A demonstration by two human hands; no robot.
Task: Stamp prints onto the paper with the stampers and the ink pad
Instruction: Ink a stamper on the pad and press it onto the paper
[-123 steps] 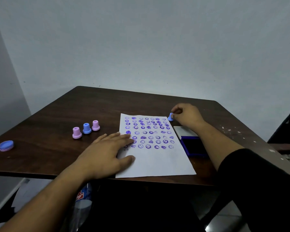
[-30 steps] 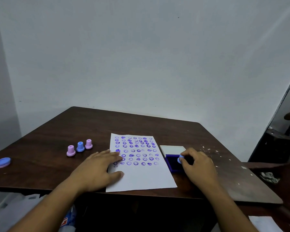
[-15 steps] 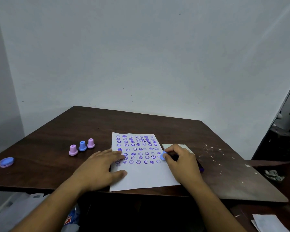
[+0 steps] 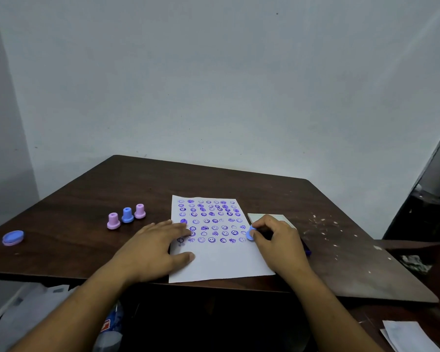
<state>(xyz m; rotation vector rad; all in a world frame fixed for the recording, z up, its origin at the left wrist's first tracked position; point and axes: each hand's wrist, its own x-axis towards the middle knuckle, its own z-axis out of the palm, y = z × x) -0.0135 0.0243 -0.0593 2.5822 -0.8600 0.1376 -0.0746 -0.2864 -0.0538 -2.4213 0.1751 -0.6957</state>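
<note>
The small blue stamper sits at the right edge of the paper, level with the lower rows of prints, pinched in the fingers of the right hand, which are clamped on it. Half a second ago it was at much the same spot; a second ago the hand held it over the ink pad, which now shows only as a dark blue sliver behind the wrist, its pale lid lying just beyond. The left hand stays flat with fingers spread, pressing the paper's left edge. The sheet is white and thin, its far half filled with rows of round purple prints, its near half blank. To the left stand three short plastic stampers with flared bases, pink, blue, pink, in a slanted row; a round blue cap lies near the far left edge. The dark wood-grain surface is open beyond the paper, with pale flecks on its right part.
</note>
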